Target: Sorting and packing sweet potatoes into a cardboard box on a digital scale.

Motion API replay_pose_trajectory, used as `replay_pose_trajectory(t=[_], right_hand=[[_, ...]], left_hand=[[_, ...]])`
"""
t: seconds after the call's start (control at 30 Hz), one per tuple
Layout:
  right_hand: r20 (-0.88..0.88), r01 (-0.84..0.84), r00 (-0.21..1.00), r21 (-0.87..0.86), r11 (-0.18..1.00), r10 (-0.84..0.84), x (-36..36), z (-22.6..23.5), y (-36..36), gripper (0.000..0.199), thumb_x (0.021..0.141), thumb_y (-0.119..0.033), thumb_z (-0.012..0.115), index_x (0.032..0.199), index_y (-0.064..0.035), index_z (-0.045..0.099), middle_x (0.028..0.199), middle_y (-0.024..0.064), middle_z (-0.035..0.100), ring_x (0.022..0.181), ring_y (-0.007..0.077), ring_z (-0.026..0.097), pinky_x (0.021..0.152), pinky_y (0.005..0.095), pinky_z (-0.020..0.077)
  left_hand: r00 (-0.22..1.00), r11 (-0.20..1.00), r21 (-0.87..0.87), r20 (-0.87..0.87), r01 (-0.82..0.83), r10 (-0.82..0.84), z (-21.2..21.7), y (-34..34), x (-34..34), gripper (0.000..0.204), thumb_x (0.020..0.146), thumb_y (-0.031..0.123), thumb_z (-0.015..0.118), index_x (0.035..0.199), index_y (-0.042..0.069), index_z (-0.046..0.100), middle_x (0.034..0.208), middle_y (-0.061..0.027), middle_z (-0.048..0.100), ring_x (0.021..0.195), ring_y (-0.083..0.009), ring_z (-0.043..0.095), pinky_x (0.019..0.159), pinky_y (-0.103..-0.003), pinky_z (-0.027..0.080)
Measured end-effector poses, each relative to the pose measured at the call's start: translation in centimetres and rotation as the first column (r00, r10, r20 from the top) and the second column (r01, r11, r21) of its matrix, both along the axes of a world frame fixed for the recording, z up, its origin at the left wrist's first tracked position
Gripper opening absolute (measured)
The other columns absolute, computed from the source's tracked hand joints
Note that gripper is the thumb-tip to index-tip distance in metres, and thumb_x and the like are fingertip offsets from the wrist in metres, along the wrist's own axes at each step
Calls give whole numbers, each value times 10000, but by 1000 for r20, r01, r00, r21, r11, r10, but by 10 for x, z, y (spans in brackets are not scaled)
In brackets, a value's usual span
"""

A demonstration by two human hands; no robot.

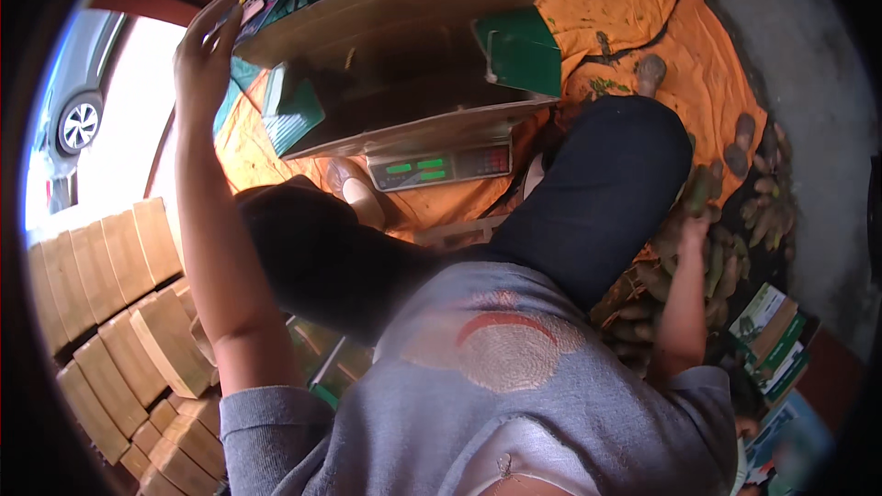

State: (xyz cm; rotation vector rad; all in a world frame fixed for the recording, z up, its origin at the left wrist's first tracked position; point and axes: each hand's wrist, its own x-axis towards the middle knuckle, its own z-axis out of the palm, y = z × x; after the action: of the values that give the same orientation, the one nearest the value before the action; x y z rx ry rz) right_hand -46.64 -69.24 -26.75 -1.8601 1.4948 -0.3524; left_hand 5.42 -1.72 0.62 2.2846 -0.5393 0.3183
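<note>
My left hand point(204, 48) is raised at the upper left and holds the flap edge of a large open cardboard box point(404, 55) that rests on a digital scale point(441, 167). The box has green printed corners and looks empty inside. My right hand point(695, 230) reaches down at the right into a heap of green-brown bananas point(726, 257) and closes around some of them. My knees in dark trousers and my grey shirt fill the middle of the view.
An orange cloth point(643, 28) covers the ground under the scale. Flat folded cartons point(119, 312) are stacked at the left. More printed green cartons point(772, 340) lie at the lower right. A parked car point(78, 110) shows at the far left.
</note>
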Motion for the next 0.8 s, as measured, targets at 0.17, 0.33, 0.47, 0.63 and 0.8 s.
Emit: replay_pose_trajectory(t=[0.17,0.33,0.47,0.63,0.8], right_hand=[[372,-346,846,-161,924,382,162,223,73,502,970,-89,640,1421,-12,435,1235,70,573,1094,171,582,979,323,456],[102,-775,521,-360,519,848,289,333,209,500,947,-50,619,1412,17,449,1273,93,571,1098,179,580,1002,328,434],[-108,-998,-57,-15,-59,992,382,332,328,582,894,-101,643,1423,26,436,1309,167,563,1189,288,570,1013,370,445],[-450,-817,-560,438,-374,695,456,231,428,588,892,-165,652,1394,35,420,1324,241,543,1254,403,521,1041,451,441],[-420,-650,-730,671,-357,540,501,117,487,564,921,-191,619,1401,44,438,1381,280,519,1294,385,510,1070,440,437]], left_hand=[[997,987,147,29,70,-75,-14,-9,9,377,964,253,659,1312,109,647,1273,-124,669,1208,-211,613,1029,-343,460],[987,949,295,-150,107,-64,27,-57,-31,246,857,50,677,1093,8,732,957,-217,731,851,-320,725,763,-397,583],[918,863,506,-351,22,183,29,-50,-29,275,859,26,662,1127,21,725,1019,-199,732,913,-291,719,823,-379,570],[982,911,379,-151,161,-110,7,-34,-27,184,851,54,647,1000,4,742,934,-189,730,853,-302,719,777,-387,569],[975,912,388,-219,131,-46,0,-27,-20,197,830,32,650,1000,-11,741,932,-192,732,856,-304,721,777,-385,569]])
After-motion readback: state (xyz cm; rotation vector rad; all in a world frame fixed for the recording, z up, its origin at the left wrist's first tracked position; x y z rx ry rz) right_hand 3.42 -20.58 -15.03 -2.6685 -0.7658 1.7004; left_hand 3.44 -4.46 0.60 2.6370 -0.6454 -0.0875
